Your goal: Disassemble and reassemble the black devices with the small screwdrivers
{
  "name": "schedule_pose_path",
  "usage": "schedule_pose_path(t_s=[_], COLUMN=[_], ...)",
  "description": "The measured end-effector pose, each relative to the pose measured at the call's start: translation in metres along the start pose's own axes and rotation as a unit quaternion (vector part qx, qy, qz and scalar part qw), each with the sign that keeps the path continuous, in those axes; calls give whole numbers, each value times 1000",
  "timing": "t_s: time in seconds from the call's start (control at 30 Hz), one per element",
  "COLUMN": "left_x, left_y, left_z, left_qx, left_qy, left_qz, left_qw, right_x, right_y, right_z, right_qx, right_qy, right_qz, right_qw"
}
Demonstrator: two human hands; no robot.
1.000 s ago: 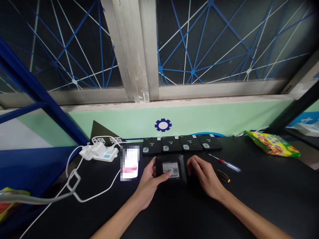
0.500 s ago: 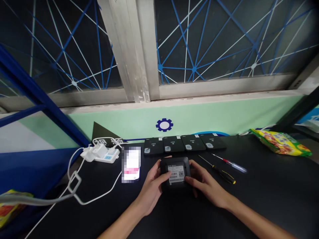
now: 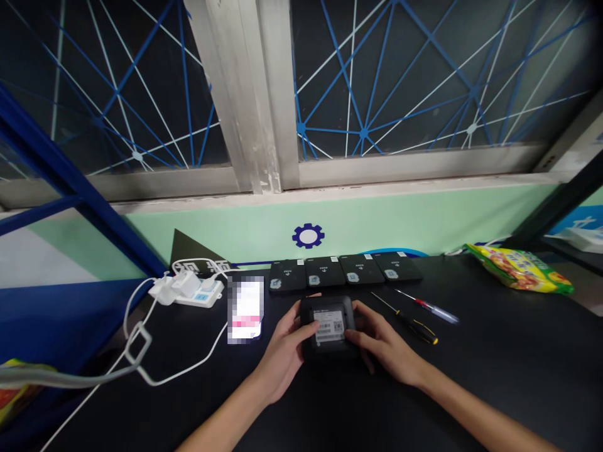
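Between my two hands is a small square black electronic box, its face with a white printed label turned towards me. My left hand grips its left side, with the thumb lying on the label's edge. On the right side, my right hand is closed round the edge, thumb near the label's lower right corner. The fingers behind the box are mostly hidden. Just beyond it, several flat black boxes stand in a row. To the right lie a black-and-yellow screwdriver and a thinner screwdriver with a clear handle.
A lit phone, its screen blurred out, lies left of my hands on the black table. White cables run from a power strip across the table's left part. At the far right lies a yellow-green snack bag.
The whole view has shifted slightly, so things appear a little further left. Both hands keep the same hold on the black box.
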State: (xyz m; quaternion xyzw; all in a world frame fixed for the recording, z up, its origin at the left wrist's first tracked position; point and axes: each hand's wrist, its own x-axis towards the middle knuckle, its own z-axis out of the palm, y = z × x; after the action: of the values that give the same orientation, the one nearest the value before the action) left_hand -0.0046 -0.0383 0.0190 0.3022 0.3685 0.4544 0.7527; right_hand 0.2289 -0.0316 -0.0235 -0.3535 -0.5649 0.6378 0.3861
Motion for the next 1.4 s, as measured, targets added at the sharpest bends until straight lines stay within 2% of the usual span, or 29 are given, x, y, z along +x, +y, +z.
schedule_pose_path(t_s=[0.47, 0.77, 1.4], left_x=[1, 5, 6], left_y=[-1, -5, -3], left_z=[0, -6, -5], left_qx=[10, 7, 0], left_qy=[-5, -10, -22], left_qz=[13, 10, 9], left_qw=[1000, 1000, 1000], right_x=[1, 1, 0], right_y=[3, 0, 0], right_z=[-2, -1, 1], right_qx=[4, -1, -14], right_qy=[-1, 1, 1], right_qz=[8, -3, -20], right_qw=[1000, 1000, 1000])
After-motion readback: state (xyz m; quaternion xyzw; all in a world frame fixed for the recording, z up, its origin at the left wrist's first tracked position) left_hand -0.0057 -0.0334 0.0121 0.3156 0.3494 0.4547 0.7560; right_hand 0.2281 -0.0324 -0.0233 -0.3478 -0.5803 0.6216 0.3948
